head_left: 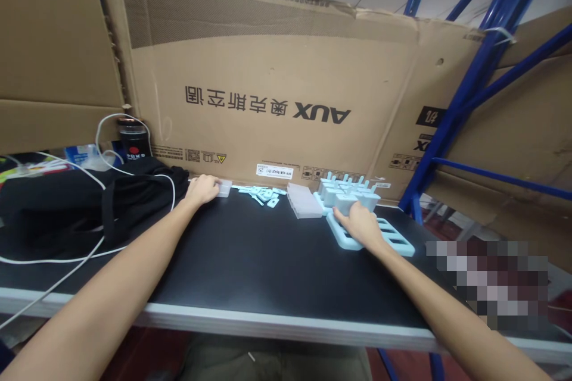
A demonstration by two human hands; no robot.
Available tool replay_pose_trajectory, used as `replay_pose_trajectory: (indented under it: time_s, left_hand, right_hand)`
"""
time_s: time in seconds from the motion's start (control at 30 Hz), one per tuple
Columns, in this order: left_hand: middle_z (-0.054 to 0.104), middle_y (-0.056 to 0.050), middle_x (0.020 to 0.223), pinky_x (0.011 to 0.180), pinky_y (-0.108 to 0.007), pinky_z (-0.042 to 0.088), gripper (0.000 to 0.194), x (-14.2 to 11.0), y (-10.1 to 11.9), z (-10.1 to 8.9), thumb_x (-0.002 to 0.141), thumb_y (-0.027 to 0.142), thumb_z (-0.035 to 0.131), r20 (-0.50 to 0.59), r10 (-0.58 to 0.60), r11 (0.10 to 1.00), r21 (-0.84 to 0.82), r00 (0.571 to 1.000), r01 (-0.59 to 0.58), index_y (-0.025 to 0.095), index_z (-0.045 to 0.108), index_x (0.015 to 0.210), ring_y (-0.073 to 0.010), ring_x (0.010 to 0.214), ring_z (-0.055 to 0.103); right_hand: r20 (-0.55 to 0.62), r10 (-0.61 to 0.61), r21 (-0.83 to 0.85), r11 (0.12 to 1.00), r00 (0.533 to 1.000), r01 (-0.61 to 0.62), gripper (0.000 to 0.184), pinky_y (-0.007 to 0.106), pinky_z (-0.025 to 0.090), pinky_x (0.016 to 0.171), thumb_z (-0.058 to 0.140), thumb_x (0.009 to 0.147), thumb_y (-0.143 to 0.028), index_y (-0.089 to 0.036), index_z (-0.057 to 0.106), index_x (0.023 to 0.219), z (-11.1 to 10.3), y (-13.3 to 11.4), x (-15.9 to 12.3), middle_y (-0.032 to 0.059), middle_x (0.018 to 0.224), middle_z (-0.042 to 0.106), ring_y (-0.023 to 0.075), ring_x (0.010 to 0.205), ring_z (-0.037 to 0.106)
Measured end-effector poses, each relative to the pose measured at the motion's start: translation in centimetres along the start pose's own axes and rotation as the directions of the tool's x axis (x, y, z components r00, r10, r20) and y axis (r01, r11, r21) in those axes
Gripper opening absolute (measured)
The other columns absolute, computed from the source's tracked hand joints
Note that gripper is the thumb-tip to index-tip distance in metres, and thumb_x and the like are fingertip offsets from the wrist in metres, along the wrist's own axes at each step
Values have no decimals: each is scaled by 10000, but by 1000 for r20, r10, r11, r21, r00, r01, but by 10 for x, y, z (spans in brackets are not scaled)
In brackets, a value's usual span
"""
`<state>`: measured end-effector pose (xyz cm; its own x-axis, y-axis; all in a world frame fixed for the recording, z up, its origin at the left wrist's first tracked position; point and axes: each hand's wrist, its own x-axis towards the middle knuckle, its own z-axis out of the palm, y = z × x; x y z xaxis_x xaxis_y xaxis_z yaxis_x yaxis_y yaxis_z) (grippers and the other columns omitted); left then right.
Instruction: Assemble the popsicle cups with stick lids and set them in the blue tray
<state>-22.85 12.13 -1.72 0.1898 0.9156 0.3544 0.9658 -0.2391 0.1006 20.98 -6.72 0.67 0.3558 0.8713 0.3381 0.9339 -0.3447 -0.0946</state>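
My left hand [204, 190] is at the back left of the table, fingers curled at the edge of a small translucent plastic piece [225, 189]. On the right, my right hand [363, 226] has its thumb and fingers around the near side of a light-blue popsicle mold [346, 197] with several upright sticks. Beneath that hand lies a light-blue slotted frame [404, 246]. Between my hands are a pile of loose light-blue popsicle sticks [263, 194] and a translucent ribbed plastic tray [305, 201]. My right palm hides part of the frame.
A black cloth bag [143, 208] with a white cable [53, 259] across it covers the table's left side. Behind it stands a dark jar [134, 138]. A large cardboard sheet [268, 65] closes off the back, and a blue metal post [465, 83] rises at the right.
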Motion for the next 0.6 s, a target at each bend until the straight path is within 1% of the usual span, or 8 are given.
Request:
replay_pose_trajectory:
  time_s: [0.1,0.17,0.23,0.27,0.33,0.4,0.5,0.6]
  left_hand:
    - [664,-38,1272,1006,-393,393,394,0,0,1,832,253,432,-58,25,1000,-2,998,-25,246,730,1089,-286,1192,563]
    - [672,-34,1254,1007,-398,385,381,0,2,1,842,248,427,-116,47,999,-11,992,-48,244,723,1083,-278,1172,565]
    - [688,-37,1216,998,-396,386,367,0,6,-1,852,240,422,-155,80,996,-29,985,-86,239,713,1076,-266,1147,570]
    - [695,-38,1196,993,-394,387,357,-1,10,-1,857,239,419,-163,104,993,-38,981,-112,238,709,1064,-261,1136,571]
    - [703,-40,1166,987,-391,387,332,-1,18,-1,867,249,417,-165,157,985,-45,974,-167,235,707,1029,-257,1122,572]
    - [704,-46,1155,986,-396,383,313,-1,26,0,871,265,423,-156,203,977,-34,967,-210,233,705,1001,-262,1116,572]
    - [700,-55,1151,986,-407,378,301,-2,34,3,872,274,425,-147,240,970,-12,960,-245,229,702,984,-268,1118,566]
    - [695,-60,1154,999,-412,366,307,-2,33,4,881,283,417,-165,228,973,-6,960,-232,229,701,987,-268,1126,560]
  right_hand:
    - [-27,8,41,999,1000,-7,658,392,464,794,392,893,-617,-19,519,1135,-7,2,5,250,977,667,362,963,657]
    - [-74,19,84,996,997,-13,582,378,463,781,425,878,-584,-57,511,1110,-18,1,9,236,1005,664,354,974,650]
    - [-115,16,122,993,993,-1,541,364,462,754,461,855,-552,-82,481,1123,-32,-7,14,225,1028,659,347,967,647]
    - [-118,-5,135,991,993,21,544,360,461,739,467,849,-539,-85,456,1149,-39,-14,17,222,1033,657,344,955,649]
    - [-82,-89,143,985,993,100,572,362,458,723,453,855,-526,-84,394,1215,-50,-35,22,221,1041,658,338,925,654]
    - [-18,-204,115,972,979,205,592,382,458,737,417,871,-554,-108,364,1256,-55,-62,27,211,1067,660,341,920,655]
    - [63,-340,9,940,938,340,625,424,454,796,375,869,-647,-166,401,1268,-54,-103,36,183,1094,671,353,971,645]
    - [85,-398,-87,910,913,405,657,431,449,830,381,850,-690,-195,456,1275,-46,-135,43,176,1098,680,350,1024,635]
